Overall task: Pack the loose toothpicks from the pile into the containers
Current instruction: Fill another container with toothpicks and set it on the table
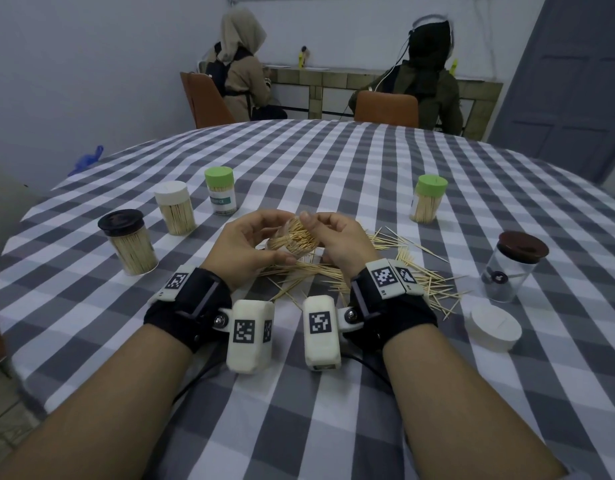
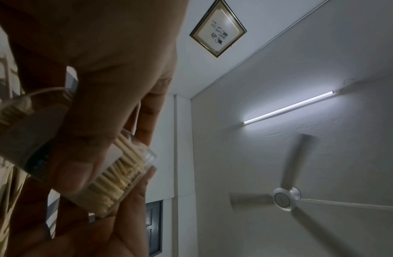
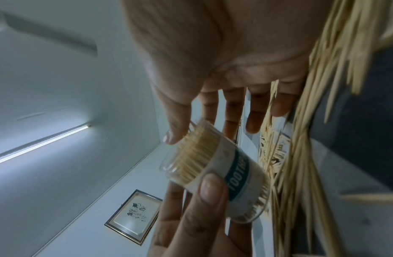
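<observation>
Container [image 1: 292, 239] tilted, mouth toward camera.

Jar label [image 3: 238, 175] lettering (partly thumb-covered)

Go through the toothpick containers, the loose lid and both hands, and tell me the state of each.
Held container: uncapped, tilted, nearly full.
Left hand: grips held container.
Right hand: fingertips at its mouth.
Black-lidded jar: capped, full.
White-lidded jar: capped, full.
Two green-lidded jars: capped, full.
Brown-lidded jar: capped, almost empty.
White lid: loose on table.
</observation>
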